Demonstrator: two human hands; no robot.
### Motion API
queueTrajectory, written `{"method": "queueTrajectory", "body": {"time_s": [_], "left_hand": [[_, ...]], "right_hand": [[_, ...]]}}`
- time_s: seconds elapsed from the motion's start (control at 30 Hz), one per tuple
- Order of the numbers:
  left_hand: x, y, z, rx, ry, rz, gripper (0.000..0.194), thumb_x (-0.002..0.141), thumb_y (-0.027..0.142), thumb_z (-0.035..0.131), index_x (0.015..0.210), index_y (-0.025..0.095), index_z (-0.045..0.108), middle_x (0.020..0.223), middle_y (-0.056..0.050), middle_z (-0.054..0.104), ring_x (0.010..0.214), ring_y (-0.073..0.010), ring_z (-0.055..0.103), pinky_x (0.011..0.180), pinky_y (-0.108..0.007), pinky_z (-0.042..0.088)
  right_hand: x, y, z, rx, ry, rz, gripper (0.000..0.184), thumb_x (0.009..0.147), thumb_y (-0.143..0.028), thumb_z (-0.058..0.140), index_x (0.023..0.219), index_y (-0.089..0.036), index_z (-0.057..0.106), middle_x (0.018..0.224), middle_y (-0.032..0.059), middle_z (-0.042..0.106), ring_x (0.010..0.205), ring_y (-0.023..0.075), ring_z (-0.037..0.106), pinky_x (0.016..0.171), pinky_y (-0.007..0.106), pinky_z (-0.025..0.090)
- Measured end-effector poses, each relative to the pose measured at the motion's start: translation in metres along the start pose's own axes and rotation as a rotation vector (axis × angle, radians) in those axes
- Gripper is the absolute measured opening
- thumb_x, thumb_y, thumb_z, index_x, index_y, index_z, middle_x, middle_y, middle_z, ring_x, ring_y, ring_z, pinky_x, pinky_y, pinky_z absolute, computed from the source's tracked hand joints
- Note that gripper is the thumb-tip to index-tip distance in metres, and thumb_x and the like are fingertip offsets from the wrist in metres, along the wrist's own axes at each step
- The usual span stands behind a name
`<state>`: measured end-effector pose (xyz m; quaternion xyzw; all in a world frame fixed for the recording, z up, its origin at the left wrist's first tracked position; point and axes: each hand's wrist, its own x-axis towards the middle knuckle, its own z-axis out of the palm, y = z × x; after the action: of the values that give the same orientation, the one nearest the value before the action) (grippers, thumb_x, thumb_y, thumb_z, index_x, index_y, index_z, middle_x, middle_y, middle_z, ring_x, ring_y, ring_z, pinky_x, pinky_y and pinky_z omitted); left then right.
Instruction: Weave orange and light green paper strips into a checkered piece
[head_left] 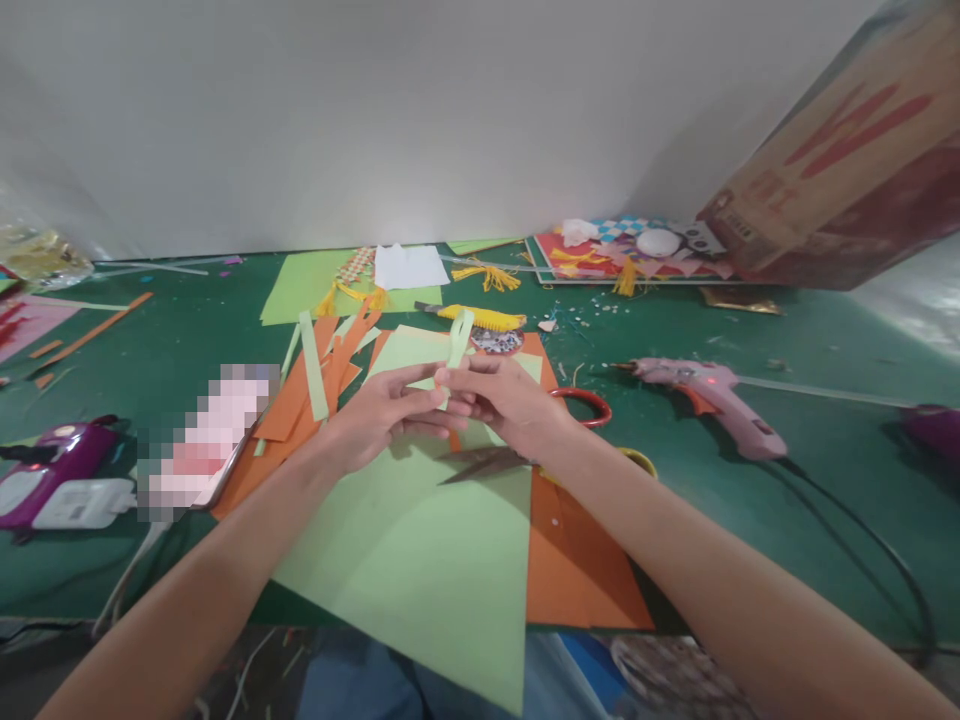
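Both my hands meet over the middle of the green table. My right hand (504, 397) pinches a thin light-green paper strip (458, 340) that stands up from the fingers in a narrow loop. My left hand (386, 412) has its fingers stretched toward the base of the same strip and touches it. Below them lies a large light-green paper sheet (427, 550) on an orange sheet (577, 570). Scissors (487, 462) with red handles lie under my right wrist.
A pink glue gun (709, 393) with its cord lies to the right. Orange and green strips (322, 375) are piled to the left, beside a blurred flat object (202, 440) and a purple device (52, 470). A cardboard box (847, 170) and craft pieces stand at the back right.
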<state>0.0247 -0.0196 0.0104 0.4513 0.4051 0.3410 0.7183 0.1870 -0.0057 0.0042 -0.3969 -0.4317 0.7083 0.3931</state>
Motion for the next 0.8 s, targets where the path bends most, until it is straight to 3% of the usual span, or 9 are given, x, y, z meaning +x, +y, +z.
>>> {"method": "queueTrajectory", "body": {"time_s": [0.17, 0.5, 0.63, 0.8], "left_hand": [[0.0003, -0.0002, -0.0003, -0.063, 0.008, -0.013, 0.031, 0.084, 0.02, 0.063, 0.115, 0.016, 0.063, 0.087, -0.007, 0.076, 0.073, -0.0151, 0.072, 0.07, -0.023, 0.057], [0.001, -0.0004, -0.0002, -0.086, 0.029, -0.032, 0.045, 0.081, 0.014, 0.065, 0.125, 0.014, 0.055, 0.079, -0.005, 0.075, 0.068, -0.0136, 0.071, 0.069, -0.023, 0.056], [0.0004, -0.0006, 0.0013, 0.003, 0.059, 0.029, 0.041, 0.08, 0.017, 0.067, 0.12, 0.013, 0.059, 0.079, -0.006, 0.075, 0.07, -0.0157, 0.071, 0.074, -0.027, 0.056], [-0.0001, -0.0033, 0.0026, 0.167, 0.118, 0.149, 0.054, 0.078, 0.023, 0.07, 0.128, 0.014, 0.053, 0.081, -0.006, 0.076, 0.073, -0.0194, 0.072, 0.077, -0.034, 0.056]], "right_hand": [[0.0001, -0.0009, -0.0015, 0.038, -0.041, 0.031, 0.042, 0.054, -0.041, 0.081, 0.049, -0.018, 0.047, 0.048, -0.0081, 0.042, 0.044, 0.0036, 0.038, 0.043, 0.022, 0.026], [-0.0013, -0.0004, -0.0022, 0.031, -0.055, 0.018, 0.042, 0.054, -0.039, 0.081, 0.048, -0.018, 0.045, 0.048, -0.0068, 0.043, 0.047, 0.0047, 0.04, 0.045, 0.023, 0.025], [-0.0003, -0.0007, -0.002, 0.004, -0.022, 0.003, 0.043, 0.054, -0.04, 0.081, 0.048, -0.018, 0.044, 0.048, -0.0065, 0.043, 0.046, 0.0049, 0.038, 0.045, 0.023, 0.024], [0.0006, 0.0008, -0.0023, -0.069, 0.065, -0.047, 0.041, 0.058, -0.037, 0.079, 0.048, -0.019, 0.044, 0.045, -0.0075, 0.04, 0.044, 0.0044, 0.032, 0.045, 0.025, 0.022]]}}
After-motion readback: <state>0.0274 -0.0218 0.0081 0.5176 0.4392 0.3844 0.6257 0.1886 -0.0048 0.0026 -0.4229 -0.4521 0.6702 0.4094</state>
